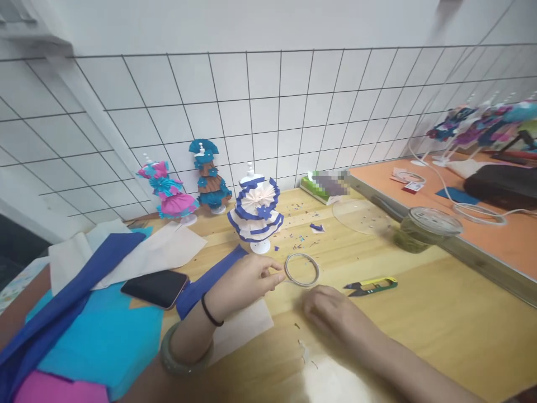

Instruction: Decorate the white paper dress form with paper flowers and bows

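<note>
My right hand [335, 310] is curled on the surface [428, 324], fingers tucked under so I can't tell if they've got anything, and just past it my left hand [247, 277] has thumb and fingertips close together, can't tell if they're pinching something either. The ring [304, 284] lies right by those left fingertips, snips [371, 286] off to its right. Behind it there's the white-and-blue dress [257, 215] upright on its stand, then the pink dress [178, 202] and brown dress [212, 186] near the wall [312, 117].
</note>
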`<move>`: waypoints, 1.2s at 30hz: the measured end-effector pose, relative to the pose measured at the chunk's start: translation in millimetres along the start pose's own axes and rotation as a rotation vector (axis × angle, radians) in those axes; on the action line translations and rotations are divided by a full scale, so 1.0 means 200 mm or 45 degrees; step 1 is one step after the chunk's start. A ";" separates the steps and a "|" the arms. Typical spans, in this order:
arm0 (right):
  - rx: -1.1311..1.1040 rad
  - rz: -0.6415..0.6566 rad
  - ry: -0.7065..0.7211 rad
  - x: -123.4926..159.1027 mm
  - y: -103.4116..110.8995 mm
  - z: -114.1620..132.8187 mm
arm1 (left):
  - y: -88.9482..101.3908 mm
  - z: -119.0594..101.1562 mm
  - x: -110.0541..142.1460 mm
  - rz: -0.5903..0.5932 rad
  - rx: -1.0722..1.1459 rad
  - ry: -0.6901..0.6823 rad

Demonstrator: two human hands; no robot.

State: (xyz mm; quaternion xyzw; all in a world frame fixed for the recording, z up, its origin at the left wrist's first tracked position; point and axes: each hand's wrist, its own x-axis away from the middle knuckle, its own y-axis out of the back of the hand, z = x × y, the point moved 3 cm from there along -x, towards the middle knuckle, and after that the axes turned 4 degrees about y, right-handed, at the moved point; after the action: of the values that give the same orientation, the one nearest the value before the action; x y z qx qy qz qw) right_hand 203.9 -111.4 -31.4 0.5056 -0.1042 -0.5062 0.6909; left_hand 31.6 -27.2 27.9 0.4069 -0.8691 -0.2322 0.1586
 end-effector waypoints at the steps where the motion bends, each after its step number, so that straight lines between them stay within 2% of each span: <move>1: 0.001 0.008 0.032 -0.03 -0.02 0.01 | 0.02 0.00 0.01 -0.024 -0.001 -0.012; 5: 0.037 0.044 0.075 -0.12 -0.05 0.00 | 0.09 0.03 0.03 -0.192 -0.056 -0.010; 9: 0.072 0.001 -0.005 -0.16 -0.02 -0.05 | 0.11 0.09 0.05 -0.374 -0.228 0.013; 11: 0.027 -0.099 -0.168 -0.15 0.00 -0.10 | 0.10 0.11 0.05 -0.387 -0.305 0.066; 14: -0.096 -0.281 -0.505 -0.12 0.03 -0.20 | 0.05 0.12 0.04 -0.324 -0.417 0.145; 17: -0.182 -0.418 -0.644 -0.08 0.05 -0.26 | 0.00 0.12 0.02 -0.270 -0.464 0.195; 24: -0.200 -0.480 -0.611 -0.06 0.05 -0.29 | -0.02 0.13 -0.01 -0.316 -0.424 0.185; 30: -0.155 -0.376 -0.435 -0.07 0.00 -0.24 | -0.01 0.13 0.00 -0.362 -0.478 0.141; 36: -0.186 -0.316 -0.336 -0.09 -0.02 -0.16 | -0.04 0.05 -0.02 -0.369 -0.761 0.009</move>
State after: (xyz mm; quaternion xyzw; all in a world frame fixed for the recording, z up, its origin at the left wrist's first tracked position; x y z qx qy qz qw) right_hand 214.4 -78.5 -42.3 0.3922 -0.0936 -0.6556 0.6384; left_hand 34.1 -25.7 15.6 0.4627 -0.6950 -0.4957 0.2392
